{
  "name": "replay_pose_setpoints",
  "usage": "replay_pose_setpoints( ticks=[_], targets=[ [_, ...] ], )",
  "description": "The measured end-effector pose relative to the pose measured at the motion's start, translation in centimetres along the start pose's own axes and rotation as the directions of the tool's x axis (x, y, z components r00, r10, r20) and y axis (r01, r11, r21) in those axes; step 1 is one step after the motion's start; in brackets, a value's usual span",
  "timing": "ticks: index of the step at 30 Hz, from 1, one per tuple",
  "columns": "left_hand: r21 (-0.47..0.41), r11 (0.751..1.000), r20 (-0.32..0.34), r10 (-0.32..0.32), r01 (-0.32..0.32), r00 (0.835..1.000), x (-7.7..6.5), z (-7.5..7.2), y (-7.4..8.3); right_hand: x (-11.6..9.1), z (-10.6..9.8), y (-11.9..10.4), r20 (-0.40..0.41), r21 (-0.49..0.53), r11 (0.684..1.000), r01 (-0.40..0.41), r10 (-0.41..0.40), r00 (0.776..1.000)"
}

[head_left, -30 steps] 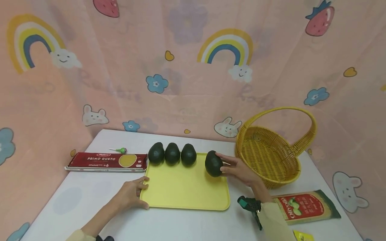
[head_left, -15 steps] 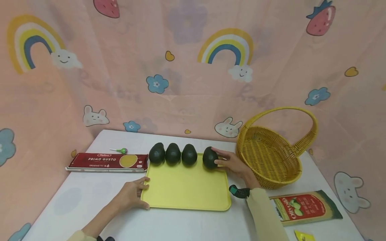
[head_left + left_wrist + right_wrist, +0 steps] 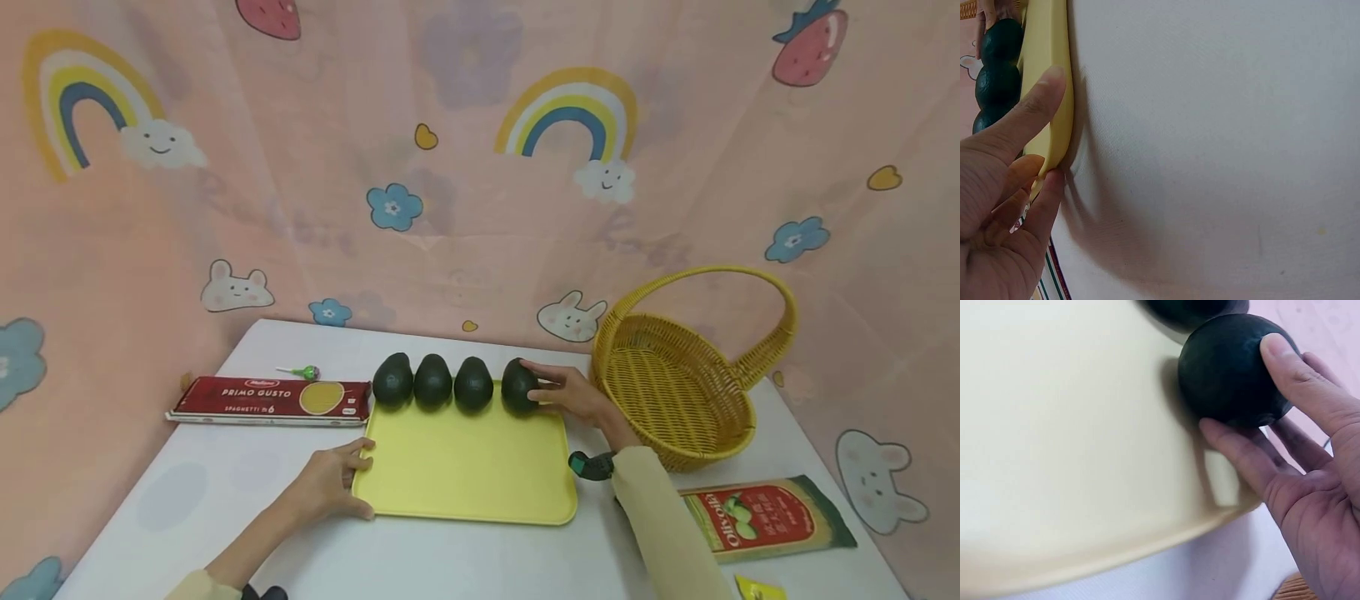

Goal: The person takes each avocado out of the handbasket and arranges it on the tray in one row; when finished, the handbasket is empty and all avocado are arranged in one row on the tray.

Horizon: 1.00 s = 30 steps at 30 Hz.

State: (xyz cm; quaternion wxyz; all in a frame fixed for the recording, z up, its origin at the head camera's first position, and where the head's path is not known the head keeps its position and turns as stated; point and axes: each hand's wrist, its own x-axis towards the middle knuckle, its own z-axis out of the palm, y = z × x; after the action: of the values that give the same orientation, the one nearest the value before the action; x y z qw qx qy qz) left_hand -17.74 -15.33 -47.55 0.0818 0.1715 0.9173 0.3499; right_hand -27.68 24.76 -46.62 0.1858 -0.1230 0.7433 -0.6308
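Three dark green avocados (image 3: 432, 382) stand in a row along the far edge of a yellow tray (image 3: 465, 467). At the right end of that row, my right hand (image 3: 573, 396) grips one more avocado (image 3: 516, 387) from its right side, a small gap away from its neighbour in the head view. The right wrist view shows the thumb lying over this avocado (image 3: 1229, 372) and fingertips under it, close over the tray. My left hand (image 3: 326, 483) pinches the tray's left edge; in the left wrist view its thumb (image 3: 1038, 103) lies on the rim with fingers below.
A yellow wicker basket (image 3: 675, 392) with a tall handle stands right of the tray. A red spaghetti pack (image 3: 270, 400) and a lollipop (image 3: 303, 372) lie at the left. An Olivoila pack (image 3: 772, 517) and a small yellow packet (image 3: 759, 588) lie at the front right.
My right hand has carried its avocado to the far edge of the tray and slightly left, in line with the other three. My left hand keeps its place on the tray.
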Motion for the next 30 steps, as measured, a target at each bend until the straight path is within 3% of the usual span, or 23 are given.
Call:
replay_pose_setpoints(
  ticks=[9,21,30],
  targets=[
    [-0.028,0.997,0.01,-0.066,0.066,0.998,0.0,0.0,0.4,0.2,1.1,0.2,-0.047,0.011,1.0,0.009,-0.008,0.999],
    [-0.047,0.999,0.034,0.01,-0.009,0.999,0.1,-0.2,0.1,0.2,1.0,0.8,-0.086,0.027,1.0,-0.005,0.007,0.996],
    [-0.029,1.0,0.034,-0.011,0.012,0.999,0.1,-0.2,0.1,-0.3,0.4,1.0,-0.068,0.075,0.997,0.004,0.001,0.998]
  ],
)
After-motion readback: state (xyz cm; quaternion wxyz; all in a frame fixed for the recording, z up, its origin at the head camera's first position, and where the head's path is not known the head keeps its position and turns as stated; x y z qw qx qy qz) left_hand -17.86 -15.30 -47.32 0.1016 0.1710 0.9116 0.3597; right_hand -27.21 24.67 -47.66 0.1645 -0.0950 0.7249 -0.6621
